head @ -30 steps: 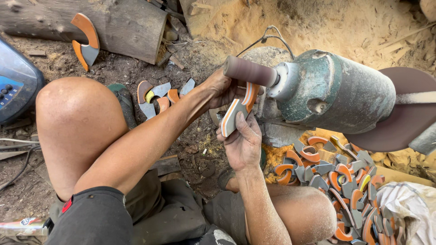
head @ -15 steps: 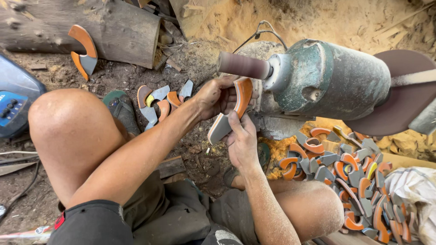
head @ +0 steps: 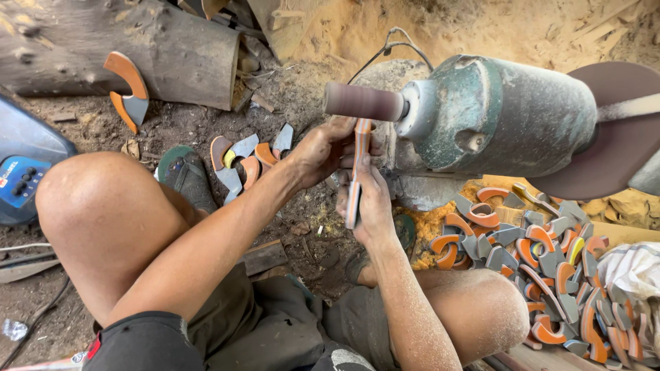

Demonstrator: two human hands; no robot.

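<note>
Both my hands hold one curved orange-and-grey layered piece [head: 355, 180] up against the underside of a brown sanding drum [head: 363, 102]. My left hand [head: 324, 148] grips its upper end just below the drum. My right hand [head: 370, 206] cups the lower end from the right. The piece stands nearly upright, seen edge-on. The drum sticks out leftward from a dusty green motor [head: 498, 113].
A heap of several orange-and-grey curved pieces [head: 543, 257] lies at the right by my right leg. A few more pieces [head: 244, 159] lie on the dirt beyond my left knee [head: 96, 206]. A log [head: 103, 48] and a blue device [head: 24, 165] are at the left.
The piece has turned from showing its flat face to edge-on and has risen to the drum. Both hands moved up with it.
</note>
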